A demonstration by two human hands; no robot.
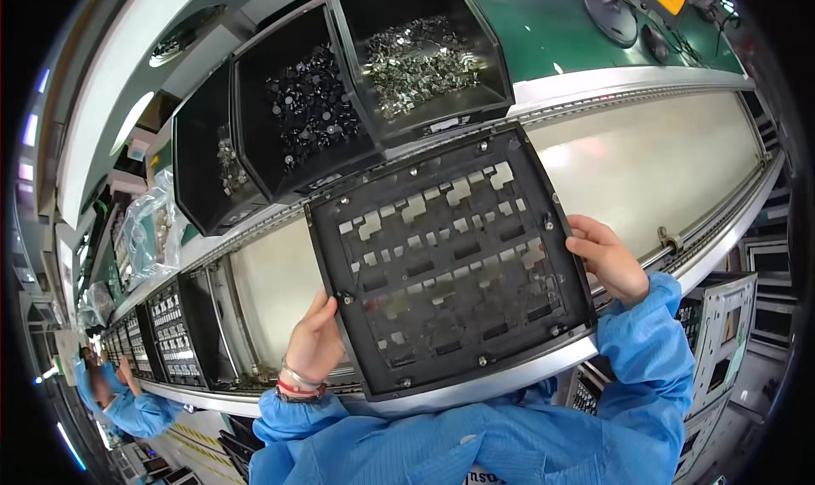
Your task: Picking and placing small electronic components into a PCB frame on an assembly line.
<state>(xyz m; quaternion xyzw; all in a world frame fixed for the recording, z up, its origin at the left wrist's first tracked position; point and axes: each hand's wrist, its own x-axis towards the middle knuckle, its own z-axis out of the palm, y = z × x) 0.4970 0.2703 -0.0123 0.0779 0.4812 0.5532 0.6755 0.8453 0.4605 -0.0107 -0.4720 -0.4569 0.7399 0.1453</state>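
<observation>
Two bare hands hold a black fixture tray (pixel 450 368): the left hand (pixel 316 344) has its fingers closed on the left edge, and the right hand (pixel 609 262) pinches the right edge, thumb on the rim. Whether the tray is lifted or resting cannot be told. The opposed hold looks sound; level sides and fingertips clear of the screws (pixel 348 300) and pale-patched rows would probably serve best.

Between the hands, on the wearer's side, a silver rail (pixel 552 359) lies close to the tray's near edge. Ahead of the fingers, a sparsely filled bin (pixel 191 141), a bin of dark round parts (pixel 249 128) and a bin of silvery parts (pixel 378 5) crowd the far edge, limiting forward movement. Right of the right fingers stretches a pale conveyor bed (pixel 679 158).

Well left of the left fingers stand similar trays (pixel 176 336), a clear plastic bag (pixel 153 234) and, farther, a co-worker's hand (pixel 129 375).
</observation>
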